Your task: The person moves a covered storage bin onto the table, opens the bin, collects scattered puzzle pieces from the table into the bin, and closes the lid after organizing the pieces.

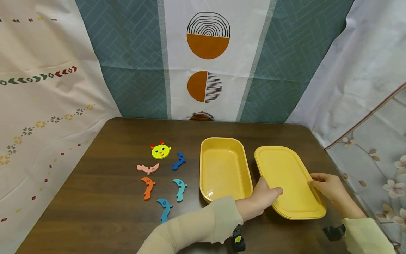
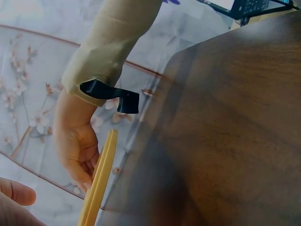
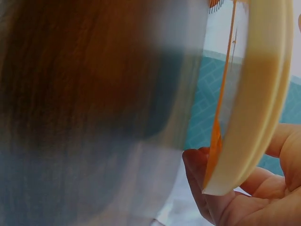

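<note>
A yellow rectangular lid [image 1: 287, 176] with rounded corners lies between my two hands at the right of the head view. My right hand [image 1: 330, 192] pinches its right edge, thumb on the upper face; in the right wrist view, fingers reach under the lid [image 3: 258, 99]. At the left edge my left hand [image 1: 261, 199] grips it with the thumb over the top, its other fingers hidden. The lid [image 2: 99, 181] appears edge-on and raised off the table in the left wrist view. Just left of it stands a yellow open container [image 1: 222, 165], with nothing inside.
Left of the container, a yellow smiling face piece [image 1: 160, 151] lies on the brown table [image 1: 95, 197]. Below it are several curved pieces: dark blue [image 1: 179, 161], pink [image 1: 147, 168], orange [image 1: 147, 188], teal [image 1: 180, 189] and light blue [image 1: 165, 209]. Patterned cloths [image 1: 136, 70] hang around the table.
</note>
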Demonstrator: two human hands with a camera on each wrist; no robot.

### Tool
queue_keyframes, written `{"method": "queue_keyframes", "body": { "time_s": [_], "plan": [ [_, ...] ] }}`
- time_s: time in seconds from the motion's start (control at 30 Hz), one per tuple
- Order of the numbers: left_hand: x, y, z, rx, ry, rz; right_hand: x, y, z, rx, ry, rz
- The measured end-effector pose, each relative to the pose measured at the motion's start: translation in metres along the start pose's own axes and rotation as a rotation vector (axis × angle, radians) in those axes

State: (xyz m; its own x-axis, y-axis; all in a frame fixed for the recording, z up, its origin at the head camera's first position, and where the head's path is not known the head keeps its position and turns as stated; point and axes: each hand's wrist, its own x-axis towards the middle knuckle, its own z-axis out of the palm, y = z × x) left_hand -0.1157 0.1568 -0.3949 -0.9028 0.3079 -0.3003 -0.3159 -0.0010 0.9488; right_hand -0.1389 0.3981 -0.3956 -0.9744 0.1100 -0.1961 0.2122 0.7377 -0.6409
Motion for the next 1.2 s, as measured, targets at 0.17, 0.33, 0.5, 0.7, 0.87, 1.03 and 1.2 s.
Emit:
{"method": "queue_keyframes", "body": {
  "time_s": [0.17,0.33,0.5,0.7,0.87,1.03,1.2],
  "plan": [
    [-0.001,-0.006,0.002,0.059,0.032,-0.043,0.001,0.002,0.002,0.007,0.002,0.011],
    [-0.003,-0.012,0.005,0.119,0.076,-0.067,0.001,0.004,0.008,-0.017,0.008,0.008],
    [-0.005,-0.016,0.009,0.152,0.106,-0.077,0.001,0.008,0.015,-0.027,0.013,0.014],
    [-0.004,-0.023,0.012,0.151,0.118,-0.094,0.0,0.012,0.023,-0.015,0.003,0.025],
    [-0.001,-0.031,0.01,0.143,0.117,-0.091,-0.001,0.012,0.027,-0.015,0.011,0.03],
    [0.003,-0.037,0.007,0.157,0.094,-0.075,-0.001,0.015,0.031,-0.021,0.012,0.038],
    [0.006,-0.042,0.002,0.207,0.084,-0.04,0.0,0.021,0.036,-0.007,0.008,0.036]
  ]
}}
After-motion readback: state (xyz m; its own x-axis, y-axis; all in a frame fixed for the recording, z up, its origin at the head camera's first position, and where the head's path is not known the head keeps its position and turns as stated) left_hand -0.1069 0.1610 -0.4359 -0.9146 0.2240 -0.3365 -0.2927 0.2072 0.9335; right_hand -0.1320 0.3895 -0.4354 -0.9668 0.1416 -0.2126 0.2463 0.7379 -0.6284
